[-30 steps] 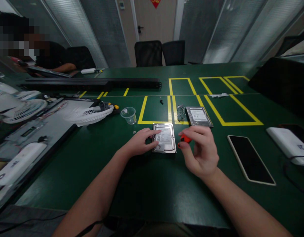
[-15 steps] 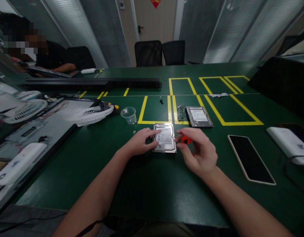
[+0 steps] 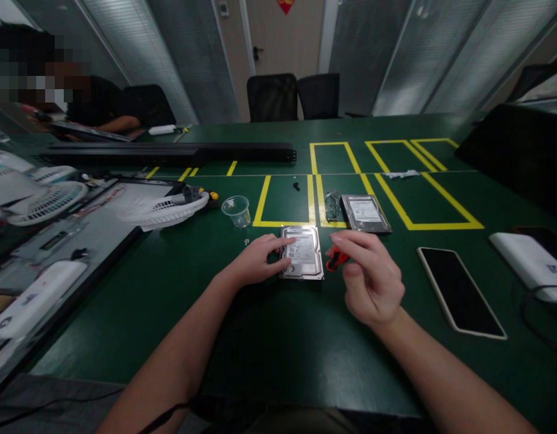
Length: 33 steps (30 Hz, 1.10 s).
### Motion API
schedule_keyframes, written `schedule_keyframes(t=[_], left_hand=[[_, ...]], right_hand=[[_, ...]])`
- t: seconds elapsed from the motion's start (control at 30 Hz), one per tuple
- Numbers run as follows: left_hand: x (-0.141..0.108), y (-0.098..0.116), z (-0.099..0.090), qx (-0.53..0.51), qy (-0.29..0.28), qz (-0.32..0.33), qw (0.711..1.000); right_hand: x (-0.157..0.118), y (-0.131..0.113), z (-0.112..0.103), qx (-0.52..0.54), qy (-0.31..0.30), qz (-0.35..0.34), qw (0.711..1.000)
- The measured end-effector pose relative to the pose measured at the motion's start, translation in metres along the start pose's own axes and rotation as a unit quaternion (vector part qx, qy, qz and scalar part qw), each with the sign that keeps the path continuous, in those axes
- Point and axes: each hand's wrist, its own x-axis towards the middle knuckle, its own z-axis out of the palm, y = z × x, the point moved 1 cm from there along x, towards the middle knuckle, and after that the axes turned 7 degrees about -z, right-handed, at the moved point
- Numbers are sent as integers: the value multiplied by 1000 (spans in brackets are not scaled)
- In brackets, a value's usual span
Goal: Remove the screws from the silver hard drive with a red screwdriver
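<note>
A silver hard drive [image 3: 307,247] lies label side up on the green table in front of me. My left hand [image 3: 263,259] steadies it from the left: index finger and thumb rest on the label, and the other fingers bend at its left edge. Just right of the drive, my right hand [image 3: 371,274] pinches a small red-and-black screwdriver [image 3: 336,259]. Its handle slants down toward the drive's near right corner; I cannot make out whether the tip touches. Some tiny pale pieces, perhaps screws, [image 3: 246,242] lie left of the drive, near a clear plastic cup [image 3: 236,211].
Behind the right hand lies a second hard drive [image 3: 366,213], beside a crumpled clear plastic piece [image 3: 332,207]. A phone [image 3: 460,292] and a white power strip [image 3: 536,265] are at right. Fan parts [image 3: 165,211] and a panel fill the left. Another person [image 3: 102,108] sits far left.
My right hand has turned and shifted slightly right, and more of the screwdriver's red handle shows, tilted lower. The left hand and the hard drive have stayed in place.
</note>
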Motion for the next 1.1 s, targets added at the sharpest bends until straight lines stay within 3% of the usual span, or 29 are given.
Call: schedule_keyframes(t=[0.6, 1.1], left_hand=[[-1, 1, 0, -8, -6, -9, 1000], [0, 1, 0, -5, -5, -8, 1000]], right_hand=[[3, 0, -1, 13, -31, -16, 999], [1, -3, -2, 16, -23, 27, 999]])
